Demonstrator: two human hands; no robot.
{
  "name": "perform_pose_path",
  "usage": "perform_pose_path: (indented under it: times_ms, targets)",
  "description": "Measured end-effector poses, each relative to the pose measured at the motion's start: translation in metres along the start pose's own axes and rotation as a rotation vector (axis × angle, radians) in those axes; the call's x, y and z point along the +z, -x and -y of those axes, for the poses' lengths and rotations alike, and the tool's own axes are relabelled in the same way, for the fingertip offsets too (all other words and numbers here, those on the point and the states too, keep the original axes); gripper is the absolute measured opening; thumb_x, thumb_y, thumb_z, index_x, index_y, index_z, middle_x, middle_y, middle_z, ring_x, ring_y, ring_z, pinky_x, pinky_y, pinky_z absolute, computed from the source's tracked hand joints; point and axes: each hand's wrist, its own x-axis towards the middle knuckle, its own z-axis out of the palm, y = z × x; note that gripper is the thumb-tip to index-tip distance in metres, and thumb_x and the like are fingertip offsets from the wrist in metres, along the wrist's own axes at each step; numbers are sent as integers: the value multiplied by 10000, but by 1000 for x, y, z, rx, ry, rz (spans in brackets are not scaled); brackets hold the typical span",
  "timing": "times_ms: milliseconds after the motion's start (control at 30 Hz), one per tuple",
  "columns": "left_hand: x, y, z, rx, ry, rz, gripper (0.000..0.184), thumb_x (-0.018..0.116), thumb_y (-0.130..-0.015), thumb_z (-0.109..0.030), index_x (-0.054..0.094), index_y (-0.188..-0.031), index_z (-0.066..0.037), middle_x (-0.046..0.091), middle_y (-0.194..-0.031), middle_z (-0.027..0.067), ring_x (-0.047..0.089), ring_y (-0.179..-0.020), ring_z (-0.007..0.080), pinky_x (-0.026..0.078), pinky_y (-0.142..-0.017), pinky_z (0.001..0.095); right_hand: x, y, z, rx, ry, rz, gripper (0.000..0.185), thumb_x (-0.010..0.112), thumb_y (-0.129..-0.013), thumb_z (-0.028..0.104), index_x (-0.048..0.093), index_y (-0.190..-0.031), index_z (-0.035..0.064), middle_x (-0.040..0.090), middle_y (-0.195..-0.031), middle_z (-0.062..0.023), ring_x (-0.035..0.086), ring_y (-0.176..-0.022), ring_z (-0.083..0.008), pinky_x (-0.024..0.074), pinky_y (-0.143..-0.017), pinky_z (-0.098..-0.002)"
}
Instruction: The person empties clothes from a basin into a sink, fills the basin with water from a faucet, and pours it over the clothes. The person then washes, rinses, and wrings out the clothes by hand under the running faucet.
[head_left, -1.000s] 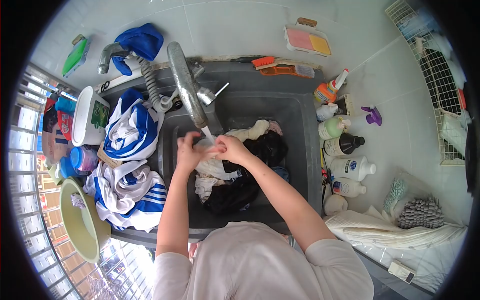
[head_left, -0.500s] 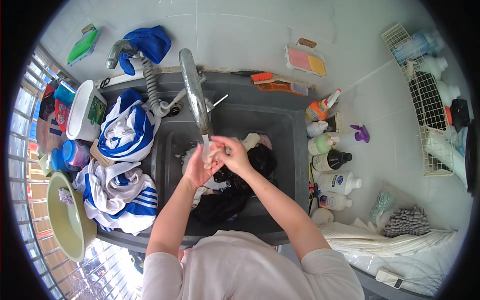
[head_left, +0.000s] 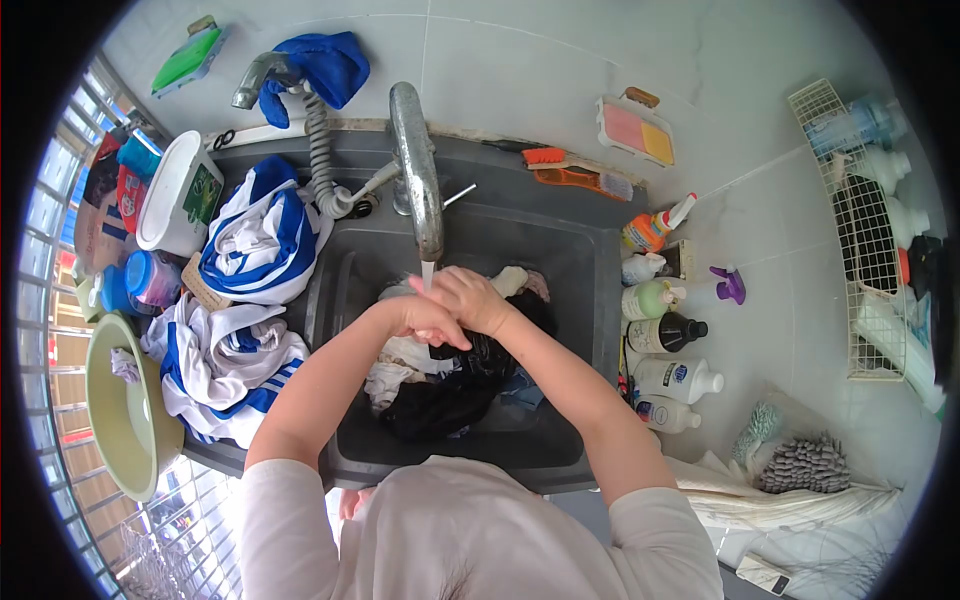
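The left hand (head_left: 424, 318) reaches rightward, its fingers partly extended against the other hand; whether they grip anything cannot be told. The water stream (head_left: 428, 275) meets both. The right hand (head_left: 466, 296) curls over it, its grip likewise hidden. Bodyward of both, about equally near, the black garment (head_left: 432, 408) slants away rightward in the sink (head_left: 560, 440).

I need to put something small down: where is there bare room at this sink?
The grey back ledge looks bare between the silver faucet and the orange-bristled brush. Inside the dark grey basin, a bare strip runs along the near side, below the black cloth. It's crowded left, with blue-and-white clothes, and right, with plastic bottles.
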Motion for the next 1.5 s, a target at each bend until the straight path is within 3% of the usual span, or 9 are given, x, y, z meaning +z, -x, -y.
perform_pose_path:
  times_ms: [200, 467, 567, 700, 833, 933, 1067, 1167, 1500]
  targets:
    - [7, -15, 21, 191, -690, -909, 436, 806, -497, -161, 627, -879, -51, 644, -840, 61, 639, -819, 245, 516, -806, 349, 41, -15, 3, 758, 51, 422, 459, 675, -732, 198, 456, -1077, -11, 624, -792, -203, 657, -781, -338, 530, -685, -414]
    - [5, 10, 39, 397, 665, -241, 233, 687, -758, -45, 560, -947, -90, 631, -904, 47, 642, -832, 155, 541, -796, 335, 61, 22, 2, 1043, -1172, -14, 679, 662, -733, 80, 331, -1319, -12, 439, -1286, -213, 547, -1121, -324, 445, -944, -368]
    - [-3, 4, 45, 591, 608, -239, 210, 666, -812, -22, 554, -973, -97, 621, -908, 40, 634, -791, 130, 542, -678, 242, 36, 24, 21, 789, -1301, -47, 681, 617, -737, 1, 298, -1338, -19, 462, -1286, -197, 492, -1185, -305, 409, -989, -399]
    - [-3, 10, 40, 427, 625, -466, 172, 663, -798, -9, 577, -930, -78, 617, -797, 3, 525, -562, 14, 431, -480, 133, -4, 24, 30, 307, -89, 48, 821, 616, -685, -21, 300, -1437, 81, 364, -1414, -168, 353, -1309, -366, 289, -1104, -461]
    - [8, 1, 48, 118, 576, -12, 190, 667, -756, -32, 523, -827, -132, 488, -674, -58, 371, -471, -18, 193, -365, 133, 5, 32, 14, -137, 27, 90, 735, 614, -692, 15, 399, -1385, 135, 438, -1347, -151, 487, -1188, -322, 403, -1012, -437]
    - [24, -27, 64, -52, 422, 243, 186, 683, -741, -48, 542, -835, -125, 496, -681, -55, 351, -454, -13, 193, -358, 135, 12, 41, 21, -171, 165, -54, 414, 600, -727, 168, 574, -1131, 86, 626, -902, -48, 647, -734, -181, 526, -608, -304]
    - [41, -70, 106, 218, -386, -407, 236, 690, -695, -75, 557, -889, -49, 580, -665, 43, 567, -535, 171, 422, -434, 302, 52, 69, 25, 141, 218, 237, 267, 648, -690, 261, 553, -860, 78, 632, -705, -88, 656, -594, -228, 520, -535, -342]
    - [56, -74, 126, 451, -931, -934, 364, 587, -743, -125, 513, -1062, 32, 644, -707, 175, 663, -743, 381, 526, -661, 461, 72, 77, 45, 436, 253, 393, 223, 624, -727, 228, 566, -857, 56, 638, -662, -134, 666, -623, -266, 529, -555, -373]
    - [59, -21, 102, 458, -1387, -663, 406, 540, -799, -148, 469, -1166, 11, 665, -689, 144, 659, -602, 313, 508, -527, 406, 68, 79, 94, 1004, -292, 149, 213, 631, -759, 214, 640, -814, 9, 642, -767, -240, 634, -773, -417, 506, -686, -481]
